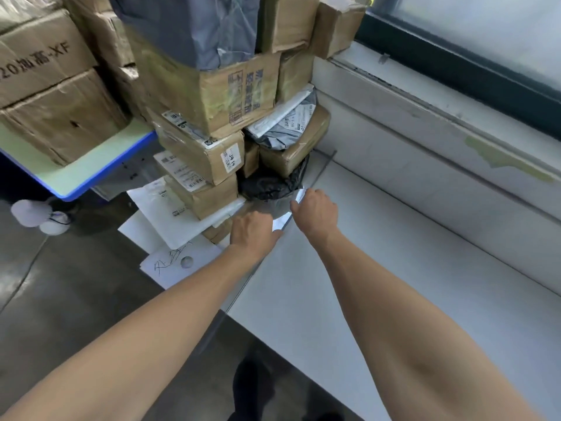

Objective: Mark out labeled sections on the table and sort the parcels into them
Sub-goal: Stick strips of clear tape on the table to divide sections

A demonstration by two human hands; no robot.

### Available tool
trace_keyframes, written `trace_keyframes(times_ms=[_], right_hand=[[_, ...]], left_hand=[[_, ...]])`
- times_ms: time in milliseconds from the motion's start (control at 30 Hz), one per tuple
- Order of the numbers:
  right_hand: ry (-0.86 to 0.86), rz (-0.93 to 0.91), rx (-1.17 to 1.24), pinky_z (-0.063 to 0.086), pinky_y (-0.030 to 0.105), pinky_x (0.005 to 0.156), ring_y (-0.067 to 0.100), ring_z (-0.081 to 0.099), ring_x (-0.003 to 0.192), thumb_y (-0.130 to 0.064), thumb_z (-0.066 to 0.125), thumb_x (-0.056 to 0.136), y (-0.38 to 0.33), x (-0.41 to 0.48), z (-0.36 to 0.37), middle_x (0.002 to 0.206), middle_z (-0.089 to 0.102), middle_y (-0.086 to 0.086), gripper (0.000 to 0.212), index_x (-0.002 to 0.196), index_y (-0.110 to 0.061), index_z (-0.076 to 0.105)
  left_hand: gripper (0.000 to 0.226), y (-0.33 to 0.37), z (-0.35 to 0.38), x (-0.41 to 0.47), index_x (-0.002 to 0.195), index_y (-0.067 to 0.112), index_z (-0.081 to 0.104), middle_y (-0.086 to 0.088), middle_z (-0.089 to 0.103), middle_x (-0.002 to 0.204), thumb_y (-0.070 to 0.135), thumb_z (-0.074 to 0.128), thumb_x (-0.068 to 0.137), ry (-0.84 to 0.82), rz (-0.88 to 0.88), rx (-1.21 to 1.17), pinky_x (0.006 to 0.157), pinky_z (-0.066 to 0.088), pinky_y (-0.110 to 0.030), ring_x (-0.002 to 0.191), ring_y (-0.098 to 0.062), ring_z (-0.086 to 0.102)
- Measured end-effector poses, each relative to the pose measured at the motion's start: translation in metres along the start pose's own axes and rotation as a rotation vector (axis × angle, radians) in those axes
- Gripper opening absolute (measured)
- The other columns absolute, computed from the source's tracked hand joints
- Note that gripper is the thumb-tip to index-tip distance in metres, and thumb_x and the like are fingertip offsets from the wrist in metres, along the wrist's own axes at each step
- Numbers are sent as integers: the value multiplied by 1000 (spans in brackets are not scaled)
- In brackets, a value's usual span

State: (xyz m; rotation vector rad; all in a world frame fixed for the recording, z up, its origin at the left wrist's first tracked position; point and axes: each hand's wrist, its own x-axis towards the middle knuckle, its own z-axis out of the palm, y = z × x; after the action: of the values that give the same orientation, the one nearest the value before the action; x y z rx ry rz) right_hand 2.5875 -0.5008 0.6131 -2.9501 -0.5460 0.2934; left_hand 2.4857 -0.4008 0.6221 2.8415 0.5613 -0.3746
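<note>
Your white bench point(394, 253) runs from its near edge, beside the dark floor point(76, 299), back to the pale sill point(425, 123) under the window, and the whole stretch to the right of your arms lies open. A thin dark line point(321, 168) crosses the bench top from the back toward your hands, marking off the left part, which is crowded: a stack of brown cardboard parcels point(206, 147) mixed with grey and white plastic mailer bags point(285, 129) rises high and leans out over the line's far end. A black plastic bag point(270, 183) sits at the foot of that stack, just beyond your knuckles. Flat white envelopes point(179, 226) and a sheet of white paper with handwriting point(173, 265) overhang the bench's near left edge. Your left hand point(253, 230) and right hand point(315, 211) are both closed, each pinching an end of a small strip of shiny white tape or paper point(283, 220), which is stretched between them low over the bench right on the dark line; whether it touches the surface you cannot tell. A second blue-edged table point(91, 177) carrying large cartons point(51, 86) stands to the left.
</note>
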Motion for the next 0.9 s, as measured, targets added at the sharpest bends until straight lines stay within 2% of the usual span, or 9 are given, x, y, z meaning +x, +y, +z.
trace_keyframes(times_ms=[100,233,333,433,533,633,767,900], right_hand=[[-10,99,13,38,32,64,31,65,92,-30,47,101,-7,10,4,103,66,10,27,98,-7,62],[20,192,94,38,32,64,33,65,92,-27,51,100,-9,21,3,94,62,10,24,82,-11,51],[38,265,173,38,32,64,35,65,92,-29,56,98,-8,31,6,98,67,13,26,81,-9,51],[45,285,209,41,33,65,36,65,92,-29,58,96,-7,36,13,99,68,15,24,88,-7,59],[57,301,239,41,32,65,35,65,89,-28,60,96,-5,39,17,96,67,14,23,89,-6,61],[58,327,285,39,32,63,32,61,79,-30,62,94,-1,43,19,86,63,11,26,80,-9,55],[44,363,330,35,30,60,28,51,69,-26,63,91,2,45,21,76,54,7,27,75,-8,52],[23,372,389,33,29,56,26,50,66,-23,63,89,2,45,15,67,48,4,26,72,-8,50]], left_hand=[[37,4,6,-1,109,12,67,-10,67,109,44,56,95,-57,-3,-62,74,41,-31,101,-30,64],[17,8,13,-2,94,10,62,-12,65,106,24,53,96,-71,-1,-96,70,37,-31,100,-33,63],[18,9,18,-8,108,6,61,-14,62,114,14,49,98,-63,-1,-82,73,36,-32,103,-35,61],[27,9,26,-12,121,4,57,-15,60,118,6,45,97,-46,-13,-104,80,43,-36,104,-37,61],[24,11,31,-11,118,4,58,-14,61,116,5,45,97,-35,-30,-112,79,44,-35,101,-36,62],[25,15,30,-11,119,4,58,-14,61,114,4,46,97,-21,-43,-114,74,39,-34,98,-34,63],[16,18,33,-15,103,5,60,-13,65,108,4,45,98,-37,-54,-66,71,39,-31,97,-30,64],[17,19,30,-19,107,8,59,-11,65,110,1,47,97,-11,-63,-53,74,43,-30,100,-27,64]])
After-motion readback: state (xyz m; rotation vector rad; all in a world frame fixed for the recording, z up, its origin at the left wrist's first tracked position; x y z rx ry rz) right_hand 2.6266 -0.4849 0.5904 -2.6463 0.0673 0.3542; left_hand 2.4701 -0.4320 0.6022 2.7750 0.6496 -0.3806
